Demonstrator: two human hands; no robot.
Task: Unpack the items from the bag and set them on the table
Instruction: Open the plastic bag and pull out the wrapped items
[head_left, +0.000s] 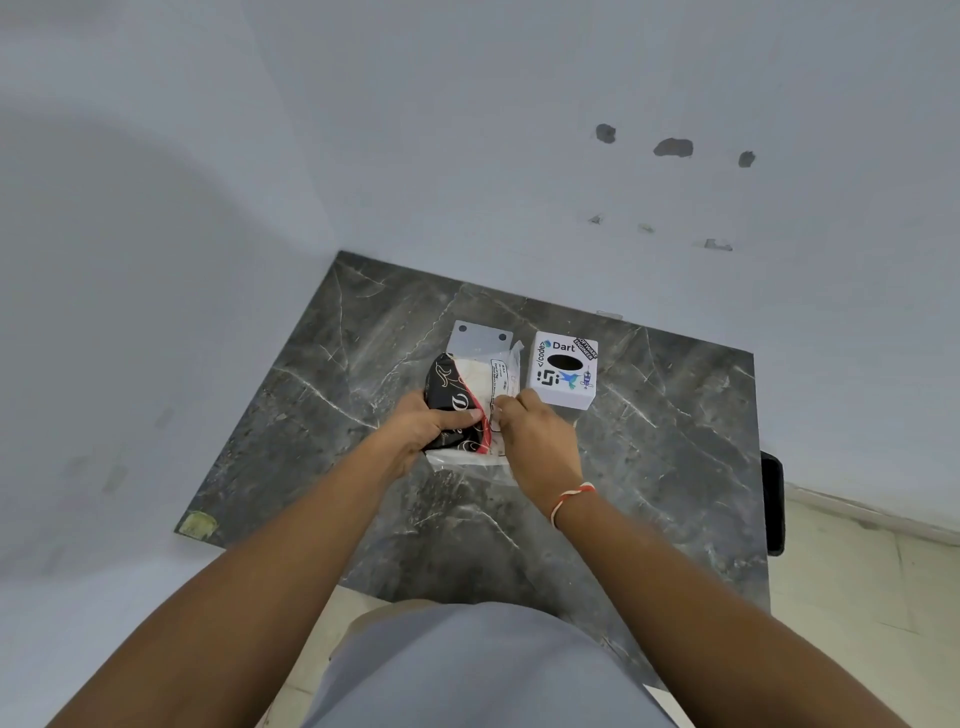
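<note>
Worktop (649, 467), one, dark veined marble, set into a corner of pale walls and carrying everything listed here. Box (563, 370), one, white with stickers and a dark oval hole on top, standing just right of the bag, apparently already set out. Plate (480, 335), one, pale grey with two dark holes, lying flat behind the bag and partly under it. Bag (498, 384), one, clear plastic with a printed label, lying flat mid-worktop, mouth toward the person so the contents can slide out. Pouch (452, 402), one, black with white scrollwork and a red edge, half out of the bag at its left side. Left hand (423, 434), grip closed round the pouch's near end, thumb on top, seemingly to draw it clear. Right hand (530, 436), fingertips pinched on the bag's plastic beside the pouch, probably to pin it down against that pull; a red-and-white thread circles the wrist. Whether the bag holds more cannot be told. Unpacking looks partway through.
</note>
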